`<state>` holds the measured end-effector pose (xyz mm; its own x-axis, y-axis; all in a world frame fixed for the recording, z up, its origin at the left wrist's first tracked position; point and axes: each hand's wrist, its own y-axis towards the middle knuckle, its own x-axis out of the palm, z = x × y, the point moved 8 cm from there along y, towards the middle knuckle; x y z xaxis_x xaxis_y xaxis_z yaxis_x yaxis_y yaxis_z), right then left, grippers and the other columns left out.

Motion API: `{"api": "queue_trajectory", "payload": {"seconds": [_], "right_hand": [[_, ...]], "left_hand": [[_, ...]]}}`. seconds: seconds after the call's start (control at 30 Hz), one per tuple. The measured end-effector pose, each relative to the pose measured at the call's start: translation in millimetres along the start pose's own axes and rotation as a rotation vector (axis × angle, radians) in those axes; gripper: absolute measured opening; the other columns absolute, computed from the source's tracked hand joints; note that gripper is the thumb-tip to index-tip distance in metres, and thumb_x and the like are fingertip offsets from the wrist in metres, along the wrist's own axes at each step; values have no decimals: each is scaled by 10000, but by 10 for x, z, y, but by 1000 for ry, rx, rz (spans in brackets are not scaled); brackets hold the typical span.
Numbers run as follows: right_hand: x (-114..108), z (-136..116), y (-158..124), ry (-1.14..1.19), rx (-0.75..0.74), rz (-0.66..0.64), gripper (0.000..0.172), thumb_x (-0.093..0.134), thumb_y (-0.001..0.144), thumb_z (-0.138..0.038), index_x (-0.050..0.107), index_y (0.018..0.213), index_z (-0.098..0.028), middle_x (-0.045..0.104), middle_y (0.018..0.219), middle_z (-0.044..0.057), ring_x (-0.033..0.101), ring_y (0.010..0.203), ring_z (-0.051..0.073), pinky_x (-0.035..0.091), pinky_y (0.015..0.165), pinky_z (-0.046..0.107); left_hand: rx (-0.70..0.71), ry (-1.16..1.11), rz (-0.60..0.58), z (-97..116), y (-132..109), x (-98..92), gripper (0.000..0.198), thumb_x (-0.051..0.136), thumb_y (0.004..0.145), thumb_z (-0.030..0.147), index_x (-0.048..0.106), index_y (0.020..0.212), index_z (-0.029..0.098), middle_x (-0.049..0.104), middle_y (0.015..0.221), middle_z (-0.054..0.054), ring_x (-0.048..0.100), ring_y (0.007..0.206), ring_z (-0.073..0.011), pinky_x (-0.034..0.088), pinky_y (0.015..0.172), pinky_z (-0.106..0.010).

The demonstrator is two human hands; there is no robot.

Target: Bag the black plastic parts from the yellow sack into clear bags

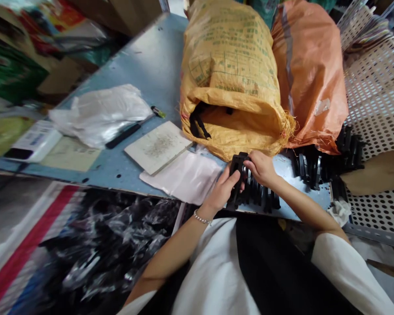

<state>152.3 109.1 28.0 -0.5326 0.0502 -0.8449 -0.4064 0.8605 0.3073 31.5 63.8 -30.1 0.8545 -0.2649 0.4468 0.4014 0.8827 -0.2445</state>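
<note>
- Both hands are together, low centre of the frame, clamped on one black ribbed plastic piece [237, 168] at the near edge of a blue-grey metal workbench [151, 65].
- The left hand [221, 190], silver beaded bracelet [202, 217] at the wrist, pinches the piece from the lower side, while the right hand [261, 168] bears down over its top edge.
- Nice technique here: fingers wrapped close on the ribs, wrists low, and the piece held firmly between both hands, so it can't twist.
- Right under the hands sits a row of black ribbed plastic pieces [252, 194], standing on edge and closely packed.
- More black plastic pieces [310, 168] are bunched to the right, against an orange woven sack [310, 74].
- A yellow woven sack [230, 65] slumps at top centre, mouth open toward the hands.
- Lower left, a glossy heap of black-and-clear plastic [101, 245] lies below the bench.
</note>
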Motion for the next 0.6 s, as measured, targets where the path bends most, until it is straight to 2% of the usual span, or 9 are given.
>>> {"api": "queue_trajectory", "payload": {"seconds": [0.07,0.1,0.17,0.23,0.33,0.4,0.5,0.57,0.6], "right_hand": [[96,-104,-41,89,41,-45,568,164,1060,-501,565,814,-182,572,727,37,521,678,166,396,640,280],[159,-220,-87,104,7,-78,566,163,1063,-492,570,827,-179,581,738,35,519,679,160,390,642,275],[298,-530,-222,47,-160,-138,543,224,1052,-522,598,876,-170,616,807,60,529,737,172,390,675,284],[427,-784,-375,-71,-309,-159,508,301,1039,-528,620,887,-162,633,846,86,528,778,188,383,689,298],[534,-945,-500,-140,-380,-187,451,348,1046,-449,629,832,-167,628,805,71,523,755,177,380,667,293],[486,-969,-499,-125,-378,-184,386,387,1042,-406,657,901,-169,652,856,73,549,806,178,415,713,297],[362,-947,-460,-153,-351,-188,301,455,1023,-325,632,1224,-185,668,1164,121,586,1033,220,468,865,358],[362,-922,-483,-127,-354,-266,357,460,1020,-283,563,1347,-186,632,1295,138,601,1098,232,499,890,369],[374,-884,-505,-88,-337,-304,356,455,1021,-280,564,1345,-178,640,1289,139,623,1081,226,518,872,355]], "left_hand": [[2,-40,100,33,19,-118,489,665,839,553,560,1192,232,635,884,0,582,628,-107,484,562,-232],[4,-63,152,43,29,-186,479,675,828,555,569,1157,224,638,869,4,581,623,-104,482,561,-228],[1,-97,228,37,37,-307,461,679,809,572,582,1067,202,651,864,1,597,639,-109,492,586,-233],[-24,-101,247,-8,21,-387,465,676,796,588,582,1012,188,666,874,-7,618,667,-121,506,624,-247],[-63,-18,243,-72,-82,-511,472,625,821,608,587,1021,182,687,917,-26,630,689,-140,510,651,-274],[-72,150,178,-56,-196,-576,472,640,822,581,607,1071,182,697,980,-39,643,742,-162,514,700,-298],[-202,406,-93,-99,-409,-583,519,697,786,556,634,1133,176,710,877,-34,635,678,-188,508,676,-328],[-314,449,-247,-150,-538,-622,532,622,824,616,668,1095,160,706,765,-43,640,641,-213,507,656,-350],[-325,444,-255,-144,-556,-686,555,554,853,651,687,1065,155,710,756,-58,657,669,-231,512,674,-363]]}}
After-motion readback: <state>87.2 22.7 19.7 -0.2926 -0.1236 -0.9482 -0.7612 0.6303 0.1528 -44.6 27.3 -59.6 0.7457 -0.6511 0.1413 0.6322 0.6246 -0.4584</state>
